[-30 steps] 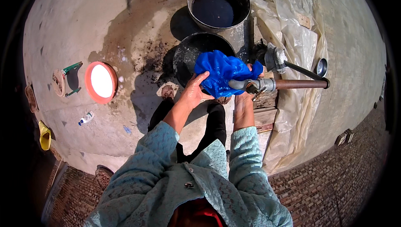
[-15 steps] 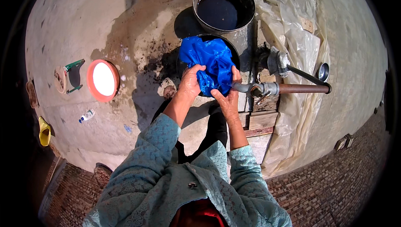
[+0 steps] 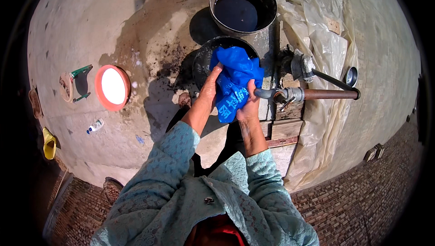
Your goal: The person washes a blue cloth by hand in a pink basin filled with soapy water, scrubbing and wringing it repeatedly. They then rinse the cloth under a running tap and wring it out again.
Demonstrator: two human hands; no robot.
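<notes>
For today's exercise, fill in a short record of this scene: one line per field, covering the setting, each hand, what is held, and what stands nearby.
Setting: outdoor concrete floor, wet and stained near the tap
Left hand: grips the blue cloth's left side
Right hand: grips the cloth's lower right
Held item: blue cloth, bunched, over a dark basin
Beside it: metal tap on a rusty pipe
Behind: metal bucket holding dark water
Left side: round orange-rimmed tray, small bottle

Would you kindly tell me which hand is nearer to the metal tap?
Right. The right hand grips the blue cloth just beside the tap; the left hand holds the cloth's far side.
</notes>
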